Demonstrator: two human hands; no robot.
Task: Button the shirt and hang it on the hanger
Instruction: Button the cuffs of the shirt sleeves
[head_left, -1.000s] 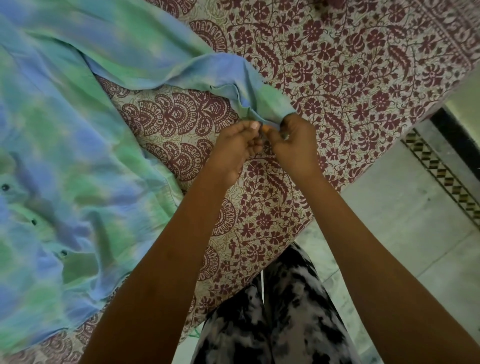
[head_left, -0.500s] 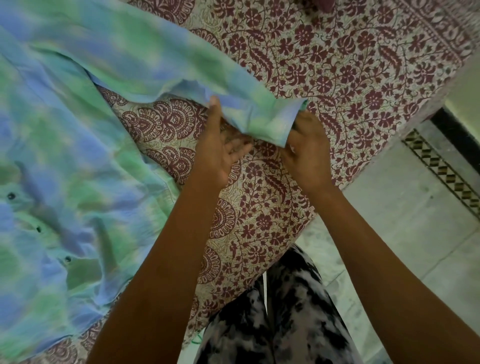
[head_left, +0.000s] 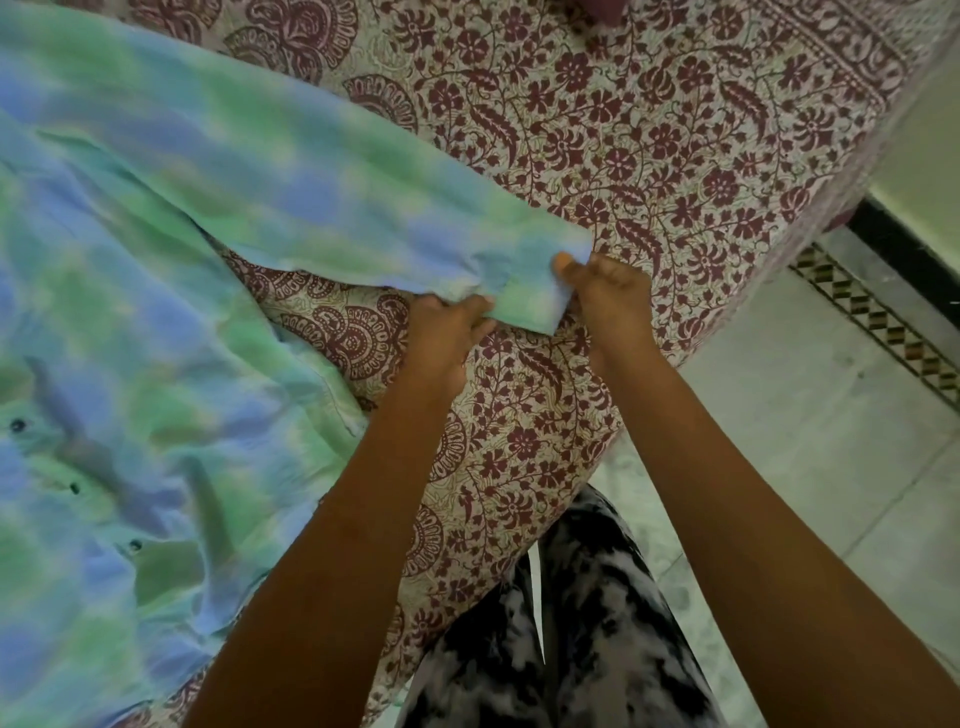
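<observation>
Bedsheet under shirt; left hand and right hand pinch cuff at 12 o'clock, near each other.

The green-and-blue tie-dye cotton shirt lies spread across the left half of the maroon floral-print bedsheet covering the bed. Its long sleeve runs from the upper left toward the middle, ending at the cuff near the bed's front edge. The left hand sits at the cuff's near corner, the right hand at its right end, both touching the fabric. A row of small dark round buttons runs down the shirt body at far left. The pale stone tile floor lies to the right of the bed, with the person's black-and-white mottled trousers below, against the bed's near edge.
</observation>
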